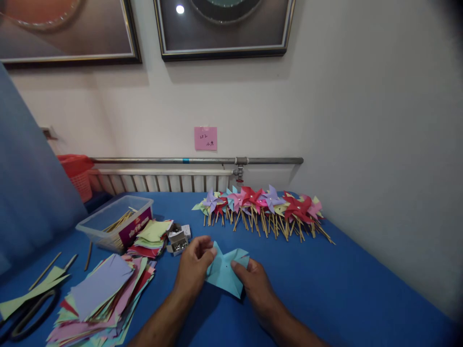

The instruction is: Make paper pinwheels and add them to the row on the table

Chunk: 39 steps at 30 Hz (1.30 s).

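A light blue paper square [224,274], slit from its corners and with a small dark dot at its middle, is held between my two hands above the blue table. My left hand [197,262] pinches its upper left corner between thumb and fingers. On the right side, my right hand [255,279] grips the paper, thumb on top and the other fingers beneath. Just beyond my left hand stand small open boxes [178,242] of shiny metal pins. A small stack of cut paper squares [154,232] lies beside them.
Many finished pinwheels [253,200] on sticks lie in a row at the back. Left are a clear plastic box [97,226] of sticks, a large pile of coloured paper [103,284] and scissors [36,311] with pale green scraps. A red basket [77,176] stands behind.
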Each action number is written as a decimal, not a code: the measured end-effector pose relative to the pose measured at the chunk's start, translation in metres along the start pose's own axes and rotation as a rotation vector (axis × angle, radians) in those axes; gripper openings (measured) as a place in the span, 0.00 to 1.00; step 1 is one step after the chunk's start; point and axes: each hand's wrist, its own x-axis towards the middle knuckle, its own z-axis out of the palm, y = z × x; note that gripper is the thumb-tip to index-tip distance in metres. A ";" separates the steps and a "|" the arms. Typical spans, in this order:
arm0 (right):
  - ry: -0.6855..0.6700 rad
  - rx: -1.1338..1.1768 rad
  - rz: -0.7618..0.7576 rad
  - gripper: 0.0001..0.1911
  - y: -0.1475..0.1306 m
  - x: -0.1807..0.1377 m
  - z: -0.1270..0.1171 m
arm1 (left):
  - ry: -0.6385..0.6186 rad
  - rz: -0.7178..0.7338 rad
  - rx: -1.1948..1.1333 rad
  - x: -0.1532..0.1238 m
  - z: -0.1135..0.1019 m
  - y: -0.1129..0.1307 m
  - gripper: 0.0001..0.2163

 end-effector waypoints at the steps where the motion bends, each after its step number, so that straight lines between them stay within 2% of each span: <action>1: -0.010 0.001 0.003 0.19 0.000 0.000 0.000 | -0.030 -0.068 -0.073 0.002 0.001 -0.003 0.21; 4: -0.040 -0.005 0.018 0.19 0.000 -0.001 0.000 | -0.153 -0.215 -0.175 0.004 0.003 -0.014 0.25; 8: -0.047 -0.069 0.009 0.19 0.000 -0.003 0.000 | -0.216 -0.244 -0.155 0.003 0.005 -0.021 0.21; 13: -0.058 -0.121 0.006 0.19 0.001 -0.003 -0.002 | -0.227 -0.243 -0.086 0.001 0.006 -0.014 0.17; 21: -0.060 -0.206 -0.027 0.22 0.004 0.000 -0.005 | -0.209 -0.248 -0.060 0.000 0.010 -0.010 0.15; 39: -0.097 -0.217 -0.004 0.22 0.007 0.002 -0.006 | -0.177 -0.275 -0.083 -0.002 0.008 -0.004 0.16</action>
